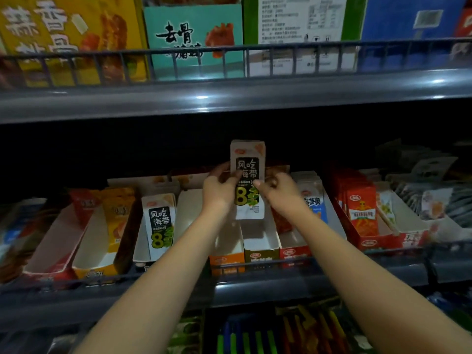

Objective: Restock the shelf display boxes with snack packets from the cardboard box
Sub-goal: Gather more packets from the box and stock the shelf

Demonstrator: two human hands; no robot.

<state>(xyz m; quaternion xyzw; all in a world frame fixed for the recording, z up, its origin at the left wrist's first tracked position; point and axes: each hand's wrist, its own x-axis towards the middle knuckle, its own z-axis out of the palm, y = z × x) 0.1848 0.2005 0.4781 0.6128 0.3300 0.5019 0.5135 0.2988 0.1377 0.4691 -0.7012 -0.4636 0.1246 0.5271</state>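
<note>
Both hands up at the middle shelf, holding one white seaweed snack packet (247,180) upright between them. Left hand (219,191) grips the packet's left edge, thumb across the front, fingers curled behind. Right hand (278,190) pinches the right edge, fingers closed on it. Packet sits above the green-fronted display box (260,247), its bottom edge just over the box's open tray, not yet seated as far as I can judge.

Step in hand: placing a packet into a display box. That green-fronted box looks almost empty, white floor showing. Orange-fronted display box (226,260) to its left also looks bare. Another packet of the same print (159,226) stands in the next box left, so it's unclear which slot this flavour belongs in; the green box is the nearer match by position.

Red packets (360,208) fill a red box on the right. Wire shelf rail (255,267) runs across the box fronts. Cardboard supply box not in view.

Next move, my guess: lower the packet straight down to the back of the tray, keep it upright and facing out, release, then return for more. Dim light, details soft.
</note>
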